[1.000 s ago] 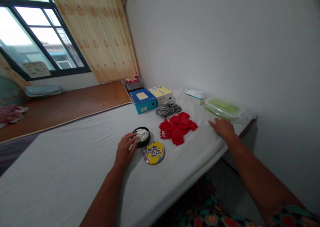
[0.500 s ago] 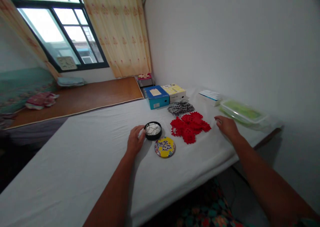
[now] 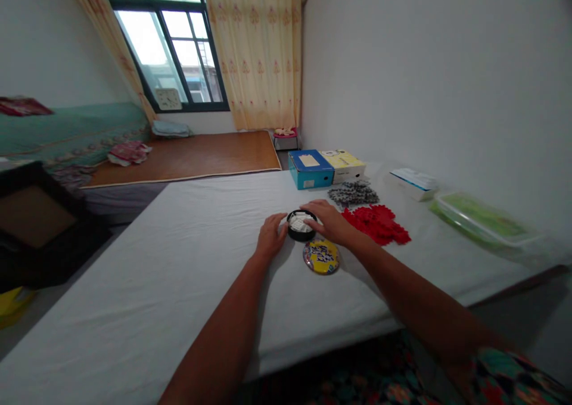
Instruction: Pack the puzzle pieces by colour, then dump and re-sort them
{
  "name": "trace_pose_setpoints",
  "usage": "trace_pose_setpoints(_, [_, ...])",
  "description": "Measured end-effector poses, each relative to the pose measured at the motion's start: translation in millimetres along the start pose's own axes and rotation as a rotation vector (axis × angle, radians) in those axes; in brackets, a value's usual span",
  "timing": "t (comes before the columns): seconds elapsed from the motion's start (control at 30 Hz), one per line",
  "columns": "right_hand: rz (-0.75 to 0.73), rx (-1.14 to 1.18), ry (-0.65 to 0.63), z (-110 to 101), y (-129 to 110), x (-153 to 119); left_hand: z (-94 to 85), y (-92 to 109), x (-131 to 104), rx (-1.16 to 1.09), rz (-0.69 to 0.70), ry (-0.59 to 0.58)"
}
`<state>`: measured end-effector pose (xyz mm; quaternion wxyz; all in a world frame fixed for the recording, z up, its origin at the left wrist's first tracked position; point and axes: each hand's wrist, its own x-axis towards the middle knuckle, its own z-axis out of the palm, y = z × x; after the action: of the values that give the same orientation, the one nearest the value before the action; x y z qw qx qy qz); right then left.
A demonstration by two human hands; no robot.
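A round black tin [image 3: 300, 234] filled with small white pieces [image 3: 298, 221] stands uncovered on the white-covered table. At its left side, my left hand [image 3: 270, 237] curls its fingers and thumb against the wall. From the right, my right hand [image 3: 329, 219] reaches over the tin, fingers stretched along the far rim and thumb apart over the white pieces; nothing shows in its grasp. Just in front of the tin lies its round yellow patterned lid [image 3: 322, 257]. Red lacy crocheted pieces [image 3: 378, 223] lie beyond my right hand, partly hidden by it.
Behind the red pieces sits a grey-and-black crocheted pile [image 3: 353, 194]. Farther back are a blue box [image 3: 311, 170] and a yellow box [image 3: 343, 165]. Toward the wall are a white tissue-like box [image 3: 413, 184] and a clear container with green contents [image 3: 485, 217].
My right hand has moved left from beside the red pieces to the tin, its fingers spreading. My left hand stays at the tin. The view has turned left.
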<state>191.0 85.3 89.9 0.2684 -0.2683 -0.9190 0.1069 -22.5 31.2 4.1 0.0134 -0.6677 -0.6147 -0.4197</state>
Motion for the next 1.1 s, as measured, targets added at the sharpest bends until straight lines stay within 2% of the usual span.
trace_pose_setpoints(0.1, [0.157, 0.022, -0.148, -11, 0, -35, 2.5, 3, 0, -0.030, 0.001, -0.024])
trace_pose_setpoints(0.2, [0.233, -0.031, -0.337, -1, -4, -69, 3.5, 5, 0, -0.040, -0.031, -0.024])
trace_pose_setpoints(0.3, [0.267, -0.095, -0.353, 17, -9, -90, 1.4, 4, 0, -0.048, -0.068, 0.009])
trace_pose_setpoints(0.37, [0.241, -0.083, -0.350, 20, -10, -95, -1.0, 3, 0, -0.058, -0.082, 0.040])
trace_pose_setpoints(0.5, [0.077, 0.068, -0.321, 2, -9, -79, -4.4, -1, 1, -0.065, -0.120, 0.117])
trace_pose_setpoints(0.6, [0.045, 0.034, -0.158, -6, -1, -46, -4.2, -3, 2, -0.063, -0.123, 0.140])
trace_pose_setpoints(0.7, [0.092, -0.070, -0.051, 8, 12, -10, -3.1, -3, 2, -0.061, -0.116, 0.129])
trace_pose_setpoints(0.8, [0.147, -0.090, -0.085, 32, 25, 12, -2.5, -3, 2, -0.059, -0.104, 0.124])
trace_pose_setpoints(0.9, [0.171, -0.091, -0.135, 49, 33, 18, -2.7, -4, 2, -0.057, -0.095, 0.135])
trace_pose_setpoints(1.1, [0.164, -0.065, -0.121, 61, 32, 13, -2.3, -5, 3, -0.076, -0.100, 0.131])
